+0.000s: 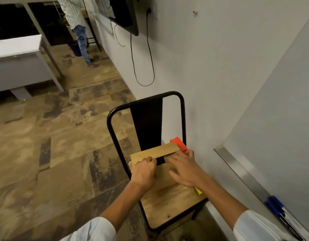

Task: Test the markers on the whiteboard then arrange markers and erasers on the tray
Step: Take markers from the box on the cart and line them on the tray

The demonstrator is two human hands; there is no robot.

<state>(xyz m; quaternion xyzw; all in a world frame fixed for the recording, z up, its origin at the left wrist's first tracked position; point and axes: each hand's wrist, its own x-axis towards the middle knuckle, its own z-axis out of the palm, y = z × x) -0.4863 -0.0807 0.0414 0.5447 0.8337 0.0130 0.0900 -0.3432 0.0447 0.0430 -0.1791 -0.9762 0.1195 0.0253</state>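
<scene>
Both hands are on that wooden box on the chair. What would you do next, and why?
Probably lift the orange eraser the right hand touches and carry it toward the whiteboard's metal ledge, where blue-capped markers already lie. The left hand rests on the wooden box.

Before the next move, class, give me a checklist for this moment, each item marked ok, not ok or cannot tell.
1. Left hand grips the wooden box: ok.
2. Right hand on the box beside the orange eraser: ok.
3. Box rests fully on the chair seat: ok.
4. Box's contents: cannot tell.
5. Blue markers already on the whiteboard tray: ok.
6. Erasers on the tray: not ok.
</scene>
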